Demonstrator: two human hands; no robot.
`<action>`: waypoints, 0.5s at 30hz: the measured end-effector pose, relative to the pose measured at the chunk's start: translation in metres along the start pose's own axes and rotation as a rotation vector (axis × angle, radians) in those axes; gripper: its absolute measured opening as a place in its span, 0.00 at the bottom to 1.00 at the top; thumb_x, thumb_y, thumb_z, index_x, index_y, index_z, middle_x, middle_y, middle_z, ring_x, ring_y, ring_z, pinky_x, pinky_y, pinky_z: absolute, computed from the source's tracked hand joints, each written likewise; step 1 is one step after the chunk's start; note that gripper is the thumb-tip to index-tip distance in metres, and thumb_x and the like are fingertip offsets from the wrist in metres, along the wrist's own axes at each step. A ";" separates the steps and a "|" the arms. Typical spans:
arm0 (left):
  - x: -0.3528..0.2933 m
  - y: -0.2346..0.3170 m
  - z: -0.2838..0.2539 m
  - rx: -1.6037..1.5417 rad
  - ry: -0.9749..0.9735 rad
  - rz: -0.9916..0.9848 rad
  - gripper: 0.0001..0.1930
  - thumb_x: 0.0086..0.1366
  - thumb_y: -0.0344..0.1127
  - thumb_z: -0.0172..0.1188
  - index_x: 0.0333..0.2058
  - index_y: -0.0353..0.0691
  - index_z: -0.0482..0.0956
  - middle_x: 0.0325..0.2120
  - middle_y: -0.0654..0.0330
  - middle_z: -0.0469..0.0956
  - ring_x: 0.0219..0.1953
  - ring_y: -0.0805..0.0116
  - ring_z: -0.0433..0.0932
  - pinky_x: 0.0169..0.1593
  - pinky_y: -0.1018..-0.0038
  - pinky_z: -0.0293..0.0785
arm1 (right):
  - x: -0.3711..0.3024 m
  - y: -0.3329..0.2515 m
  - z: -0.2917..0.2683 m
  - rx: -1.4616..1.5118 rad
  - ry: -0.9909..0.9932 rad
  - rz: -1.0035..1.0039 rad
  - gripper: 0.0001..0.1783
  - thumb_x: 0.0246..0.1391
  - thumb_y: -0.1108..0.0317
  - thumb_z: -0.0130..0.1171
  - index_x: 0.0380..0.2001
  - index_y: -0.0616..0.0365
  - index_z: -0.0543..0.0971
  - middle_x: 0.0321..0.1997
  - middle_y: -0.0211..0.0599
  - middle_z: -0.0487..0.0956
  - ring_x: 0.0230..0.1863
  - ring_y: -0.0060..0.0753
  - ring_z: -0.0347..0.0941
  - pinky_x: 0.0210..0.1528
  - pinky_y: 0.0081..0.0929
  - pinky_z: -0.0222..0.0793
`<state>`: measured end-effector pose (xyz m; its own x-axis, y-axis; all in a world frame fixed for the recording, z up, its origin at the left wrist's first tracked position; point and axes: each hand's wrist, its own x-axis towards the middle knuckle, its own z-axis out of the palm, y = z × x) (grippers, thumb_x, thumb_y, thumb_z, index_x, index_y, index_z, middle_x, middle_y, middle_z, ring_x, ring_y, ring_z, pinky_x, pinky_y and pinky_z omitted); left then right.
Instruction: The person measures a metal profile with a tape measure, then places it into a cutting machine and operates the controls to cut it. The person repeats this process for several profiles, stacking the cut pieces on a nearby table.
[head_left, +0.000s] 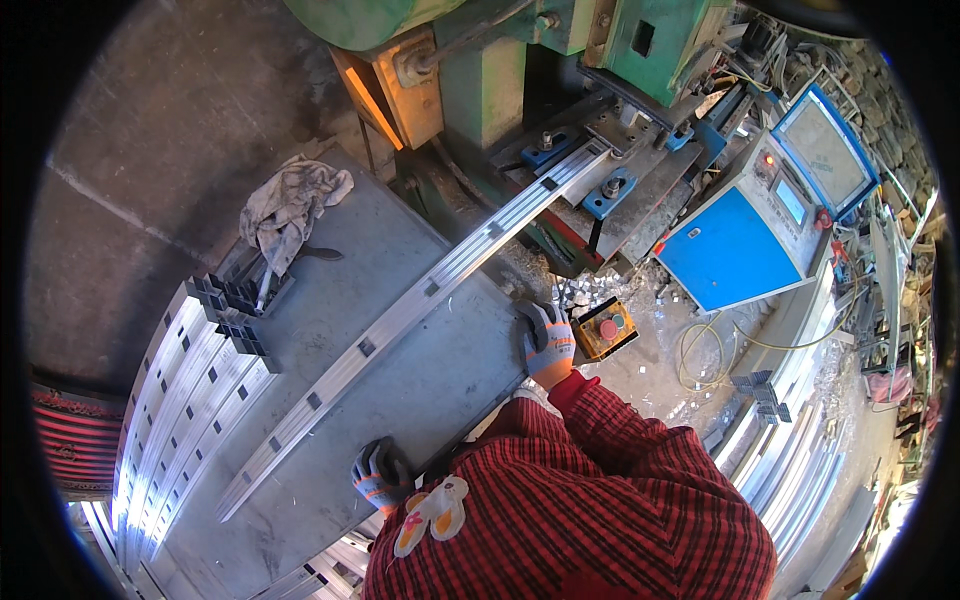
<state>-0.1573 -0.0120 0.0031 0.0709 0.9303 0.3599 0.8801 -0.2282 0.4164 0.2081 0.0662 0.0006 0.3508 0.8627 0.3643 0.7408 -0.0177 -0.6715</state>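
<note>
A long slotted aluminium profile [400, 312] lies diagonally over the grey metal table [440, 370], its far end under the green press [490, 90]. My left hand [382, 474], in a dark grey and orange glove, rests at the table's near edge, fingers loosely bent and apart, holding nothing. At the table's right corner is my right hand [548, 343], gloved alike, its fingers apart and nothing seen in them. Just right of it stands a yellow-and-black button box [605, 329] with a red and a green button. Neither hand touches the profile.
Several slotted profiles [190, 390] are stacked on the table's left, near a crumpled grey rag [290, 205]. A blue-and-white control cabinet [735, 240] stands right of the press. Metal scraps [590, 290], a yellow cable [690, 350] and more profiles [790, 460] lie at the right.
</note>
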 end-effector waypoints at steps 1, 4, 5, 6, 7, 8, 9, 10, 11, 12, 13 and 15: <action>0.000 0.000 0.000 -0.004 0.001 0.002 0.20 0.48 0.33 0.62 0.44 0.49 0.83 0.45 0.56 0.80 0.48 0.49 0.76 0.53 0.55 0.70 | 0.000 0.000 0.000 0.001 0.002 -0.005 0.19 0.51 0.70 0.60 0.49 0.51 0.78 0.49 0.47 0.76 0.50 0.57 0.70 0.54 0.45 0.67; 0.000 -0.001 0.001 -0.008 0.003 0.009 0.21 0.48 0.33 0.61 0.44 0.49 0.83 0.45 0.56 0.80 0.48 0.49 0.76 0.53 0.54 0.70 | 0.001 -0.002 -0.002 0.004 -0.002 -0.003 0.19 0.51 0.71 0.60 0.49 0.52 0.78 0.48 0.47 0.76 0.50 0.57 0.70 0.53 0.45 0.68; 0.000 -0.002 0.001 -0.009 0.003 0.012 0.21 0.48 0.33 0.61 0.44 0.49 0.83 0.45 0.56 0.80 0.48 0.49 0.76 0.53 0.54 0.70 | 0.001 -0.003 -0.002 0.004 0.001 -0.004 0.20 0.51 0.71 0.60 0.49 0.52 0.78 0.49 0.47 0.76 0.50 0.57 0.70 0.53 0.45 0.68; 0.000 -0.002 0.001 -0.009 0.004 0.018 0.21 0.48 0.33 0.61 0.44 0.49 0.83 0.45 0.56 0.80 0.48 0.49 0.76 0.53 0.54 0.70 | 0.001 -0.003 -0.002 0.004 0.004 -0.004 0.20 0.50 0.71 0.60 0.49 0.52 0.78 0.49 0.47 0.76 0.50 0.57 0.70 0.53 0.45 0.68; 0.000 -0.003 0.002 -0.009 0.004 0.024 0.21 0.48 0.33 0.61 0.44 0.49 0.83 0.45 0.56 0.80 0.48 0.49 0.76 0.52 0.54 0.70 | 0.001 -0.003 -0.002 0.004 0.007 -0.005 0.20 0.50 0.71 0.60 0.49 0.52 0.78 0.49 0.47 0.76 0.50 0.57 0.71 0.53 0.45 0.68; 0.001 -0.003 0.002 -0.010 0.005 0.031 0.21 0.48 0.34 0.61 0.44 0.49 0.83 0.45 0.56 0.81 0.47 0.49 0.76 0.52 0.54 0.70 | 0.001 -0.002 -0.002 0.000 0.003 -0.005 0.20 0.50 0.71 0.60 0.49 0.52 0.78 0.49 0.47 0.76 0.50 0.57 0.71 0.53 0.45 0.68; 0.000 -0.004 0.003 -0.005 0.006 0.030 0.21 0.48 0.34 0.61 0.44 0.49 0.83 0.45 0.56 0.81 0.47 0.50 0.76 0.52 0.54 0.70 | 0.001 -0.002 -0.002 -0.003 0.000 -0.004 0.20 0.50 0.71 0.60 0.49 0.52 0.78 0.49 0.47 0.76 0.50 0.57 0.71 0.53 0.45 0.68; -0.001 -0.005 0.003 -0.001 0.006 0.030 0.21 0.48 0.34 0.61 0.44 0.49 0.83 0.45 0.57 0.81 0.47 0.50 0.76 0.52 0.54 0.70 | 0.001 -0.002 -0.001 -0.006 -0.004 -0.004 0.20 0.50 0.71 0.60 0.49 0.52 0.78 0.49 0.47 0.76 0.50 0.57 0.71 0.53 0.45 0.68; -0.001 -0.006 0.004 0.003 0.007 0.030 0.21 0.48 0.34 0.61 0.44 0.49 0.83 0.45 0.57 0.81 0.47 0.50 0.77 0.52 0.54 0.70 | 0.001 -0.002 -0.001 -0.003 -0.001 -0.008 0.20 0.50 0.72 0.60 0.49 0.52 0.78 0.49 0.47 0.76 0.50 0.57 0.71 0.53 0.45 0.68; -0.002 -0.006 0.004 0.002 0.008 0.029 0.20 0.48 0.34 0.61 0.44 0.49 0.83 0.45 0.57 0.81 0.47 0.50 0.77 0.52 0.54 0.70 | 0.001 -0.002 -0.001 0.001 0.001 -0.013 0.21 0.50 0.72 0.60 0.50 0.52 0.78 0.49 0.47 0.76 0.50 0.57 0.71 0.53 0.45 0.68; -0.001 -0.005 0.004 0.000 0.010 0.028 0.20 0.48 0.34 0.61 0.44 0.49 0.83 0.45 0.56 0.81 0.47 0.50 0.77 0.52 0.54 0.70 | 0.001 -0.001 -0.001 0.004 0.005 -0.017 0.21 0.50 0.72 0.60 0.50 0.52 0.77 0.49 0.47 0.76 0.50 0.57 0.71 0.53 0.45 0.68; -0.001 -0.005 0.004 -0.003 0.011 0.032 0.20 0.48 0.34 0.61 0.44 0.49 0.83 0.45 0.56 0.81 0.47 0.49 0.77 0.52 0.54 0.70 | 0.001 -0.001 -0.002 0.003 0.006 -0.022 0.21 0.50 0.72 0.60 0.50 0.52 0.77 0.49 0.48 0.76 0.50 0.57 0.71 0.54 0.45 0.68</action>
<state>-0.1601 -0.0105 -0.0022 0.0934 0.9194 0.3821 0.8759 -0.2584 0.4076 0.2083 0.0661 0.0027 0.3381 0.8599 0.3823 0.7465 0.0023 -0.6654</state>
